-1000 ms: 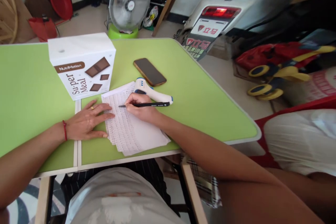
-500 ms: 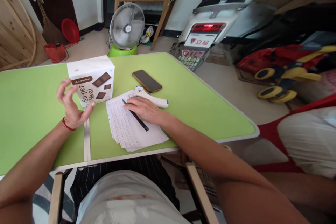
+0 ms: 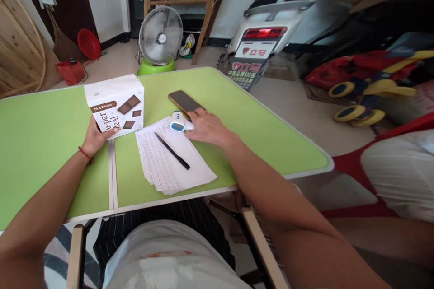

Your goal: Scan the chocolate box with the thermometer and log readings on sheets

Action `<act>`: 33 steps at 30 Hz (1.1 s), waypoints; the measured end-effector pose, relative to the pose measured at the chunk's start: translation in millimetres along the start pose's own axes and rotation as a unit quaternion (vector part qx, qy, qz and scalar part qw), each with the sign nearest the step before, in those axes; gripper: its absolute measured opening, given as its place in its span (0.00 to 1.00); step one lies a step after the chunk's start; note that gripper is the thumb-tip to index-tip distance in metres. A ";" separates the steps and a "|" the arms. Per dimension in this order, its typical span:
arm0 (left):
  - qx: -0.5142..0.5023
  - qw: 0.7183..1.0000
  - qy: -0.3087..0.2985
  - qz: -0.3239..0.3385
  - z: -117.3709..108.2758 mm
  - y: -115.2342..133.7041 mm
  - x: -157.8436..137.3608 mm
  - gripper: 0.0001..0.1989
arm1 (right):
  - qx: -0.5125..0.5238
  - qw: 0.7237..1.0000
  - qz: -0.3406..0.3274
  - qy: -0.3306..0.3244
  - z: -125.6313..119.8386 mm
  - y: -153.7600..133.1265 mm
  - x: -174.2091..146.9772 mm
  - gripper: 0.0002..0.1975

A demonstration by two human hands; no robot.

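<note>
My left hand (image 3: 95,137) grips the lower left corner of a white NutriMotion box (image 3: 114,90), its thumb across the printed front and its other fingers hidden behind. The box stands upright on the green table. My right hand (image 3: 210,127) is closed over the handle of a white and blue infrared thermometer (image 3: 177,122), whose small display faces me. A dark phone (image 3: 183,100) in a brownish case lies just beyond, its near end partly covered by my fingers. A black pen (image 3: 172,151) rests on a stack of handwritten sheets (image 3: 195,174) in front of me.
The green table (image 3: 271,144) has a pale rim and a seam by the box. Behind it stand a fan (image 3: 160,35) and a white electric scooter (image 3: 261,36). A person in a light garment (image 3: 400,171) sits close on the right, near a red chair.
My left hand has moved from in front of the box onto its lower left corner. My right hand has left the pen and papers for the thermometer, which has turned.
</note>
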State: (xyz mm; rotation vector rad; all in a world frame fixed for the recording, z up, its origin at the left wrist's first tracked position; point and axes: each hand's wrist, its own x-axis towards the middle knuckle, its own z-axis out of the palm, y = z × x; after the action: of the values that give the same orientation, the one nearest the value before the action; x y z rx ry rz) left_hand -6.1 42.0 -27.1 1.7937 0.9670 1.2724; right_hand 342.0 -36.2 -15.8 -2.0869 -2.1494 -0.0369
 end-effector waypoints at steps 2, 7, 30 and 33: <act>-0.004 1.000 0.012 -0.020 -0.7 -0.8 -0.1 0.37 | 0.021 0.998 0.024 -0.061 2.6 4.1 3.1 0.22; -0.023 0.997 0.054 -0.041 0.7 2.3 -1.4 0.37 | 0.125 0.992 0.028 -0.014 -6.1 4.1 5.0 0.23; -0.082 0.993 -0.035 -0.077 19.1 11.9 -15.3 0.34 | 0.774 0.624 0.106 -0.001 4.1 -169.0 -69.9 0.07; -0.082 0.992 -0.040 -0.084 20.7 10.6 -14.7 0.34 | 0.767 0.626 0.141 0.012 7.3 -171.7 -70.4 0.10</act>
State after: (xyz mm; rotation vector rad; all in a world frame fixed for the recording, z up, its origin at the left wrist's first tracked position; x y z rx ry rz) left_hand 12.2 21.5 -29.2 1.5893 0.9209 1.1324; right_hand 172.1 -111.1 -17.2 -1.1192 -0.8349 1.2645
